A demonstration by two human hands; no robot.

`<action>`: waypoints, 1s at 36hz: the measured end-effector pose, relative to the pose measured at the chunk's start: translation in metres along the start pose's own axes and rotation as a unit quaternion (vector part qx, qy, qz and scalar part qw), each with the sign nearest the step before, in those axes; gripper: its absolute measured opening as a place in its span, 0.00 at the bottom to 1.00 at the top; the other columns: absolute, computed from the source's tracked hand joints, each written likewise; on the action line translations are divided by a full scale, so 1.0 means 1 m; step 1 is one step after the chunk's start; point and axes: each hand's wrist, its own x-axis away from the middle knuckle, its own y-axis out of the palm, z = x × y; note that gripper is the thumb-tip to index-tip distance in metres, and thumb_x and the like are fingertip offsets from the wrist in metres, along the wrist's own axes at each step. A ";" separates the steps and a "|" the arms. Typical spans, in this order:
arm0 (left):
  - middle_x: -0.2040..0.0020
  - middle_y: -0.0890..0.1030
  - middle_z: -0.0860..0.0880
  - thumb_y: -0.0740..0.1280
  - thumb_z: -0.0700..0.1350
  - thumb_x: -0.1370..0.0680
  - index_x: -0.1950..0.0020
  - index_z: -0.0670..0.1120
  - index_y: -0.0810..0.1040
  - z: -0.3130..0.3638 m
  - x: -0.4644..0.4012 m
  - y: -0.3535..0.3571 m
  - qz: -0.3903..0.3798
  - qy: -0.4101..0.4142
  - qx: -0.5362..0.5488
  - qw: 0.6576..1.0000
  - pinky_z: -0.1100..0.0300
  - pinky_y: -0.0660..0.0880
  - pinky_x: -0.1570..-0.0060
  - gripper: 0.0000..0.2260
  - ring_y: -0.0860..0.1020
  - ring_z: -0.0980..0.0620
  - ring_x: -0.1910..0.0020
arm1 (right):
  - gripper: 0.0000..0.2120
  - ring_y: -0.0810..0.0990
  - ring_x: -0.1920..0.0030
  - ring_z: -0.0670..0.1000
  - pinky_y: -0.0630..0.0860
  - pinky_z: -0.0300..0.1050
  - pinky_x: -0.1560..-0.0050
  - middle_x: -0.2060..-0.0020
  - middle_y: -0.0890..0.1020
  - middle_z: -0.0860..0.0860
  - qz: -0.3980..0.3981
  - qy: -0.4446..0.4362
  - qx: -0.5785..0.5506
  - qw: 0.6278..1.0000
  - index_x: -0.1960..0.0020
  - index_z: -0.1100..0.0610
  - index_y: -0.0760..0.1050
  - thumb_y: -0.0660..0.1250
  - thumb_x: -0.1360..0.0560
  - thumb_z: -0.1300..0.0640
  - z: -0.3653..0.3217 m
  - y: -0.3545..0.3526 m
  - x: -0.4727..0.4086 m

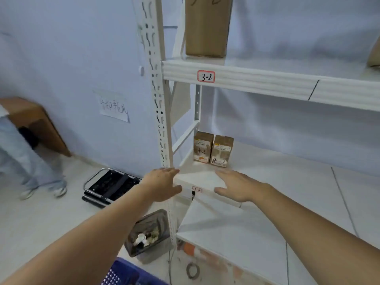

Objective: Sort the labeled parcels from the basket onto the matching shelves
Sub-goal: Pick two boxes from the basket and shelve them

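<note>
Two small brown parcels marked 4-2 (212, 150) stand side by side at the back left of the shelf labelled 4-2 (287, 182). My left hand (162, 183) hovers flat at that shelf's front left corner, fingers straight, holding nothing. My right hand (239, 187) is stretched out over the shelf's front edge, fingers spread and empty. A tall brown box (206, 27) stands on the upper shelf, whose edge carries the label 3-2 (206, 76). A corner of the blue basket (125, 273) shows at the bottom.
The white slotted upright (158, 89) of the rack runs down the left. On the floor lie a folded black trolley (111, 187) and a dark bin with rubbish (147, 235). A person in jeans (26, 159) stands at left beside a brown cabinet (39, 124).
</note>
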 end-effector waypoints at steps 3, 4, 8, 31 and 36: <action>0.17 0.62 0.49 0.59 0.63 0.17 0.16 0.49 0.58 0.008 0.066 -0.016 0.004 -0.005 -0.021 1.000 0.52 0.58 0.21 0.33 0.61 0.48 0.19 | 0.36 0.69 0.26 0.57 0.68 0.56 0.27 0.24 0.69 0.56 -0.009 -0.035 0.038 0.999 0.21 0.57 0.64 0.63 0.20 0.37 -0.034 -0.007 0.046; 0.17 0.62 0.48 0.59 0.64 0.18 0.16 0.49 0.58 0.011 0.088 -0.019 0.004 -0.009 -0.027 1.000 0.52 0.58 0.20 0.34 0.61 0.48 0.18 | 0.34 0.70 0.27 0.57 0.70 0.56 0.29 0.25 0.71 0.56 -0.011 -0.047 0.045 0.998 0.23 0.57 0.66 0.64 0.21 0.37 -0.045 -0.009 0.062; 0.20 0.67 0.48 0.53 0.72 0.23 0.18 0.49 0.64 0.021 0.178 -0.025 0.009 -0.044 -0.036 0.998 0.49 0.62 0.22 0.40 0.66 0.46 0.21 | 0.35 0.74 0.31 0.57 0.73 0.56 0.34 0.30 0.75 0.54 -0.023 -0.088 0.065 0.994 0.27 0.53 0.70 0.62 0.25 0.33 -0.089 -0.011 0.118; 0.24 0.74 0.48 0.55 0.67 0.19 0.21 0.48 0.69 -0.034 0.460 0.011 0.037 -0.181 -0.042 0.982 0.46 0.70 0.29 0.32 0.73 0.44 0.27 | 0.38 0.64 0.22 0.55 0.64 0.56 0.23 0.19 0.63 0.52 -0.026 -0.233 0.133 0.963 0.16 0.52 0.55 0.60 0.19 0.35 -0.304 0.064 0.236; 0.22 0.71 0.49 0.57 0.66 0.18 0.20 0.49 0.67 -0.067 0.502 0.025 0.042 -0.162 -0.041 0.985 0.48 0.69 0.28 0.32 0.71 0.45 0.26 | 0.37 0.64 0.22 0.54 0.64 0.54 0.23 0.19 0.63 0.51 -0.019 -0.217 0.120 0.969 0.16 0.51 0.56 0.61 0.19 0.35 -0.343 0.086 0.252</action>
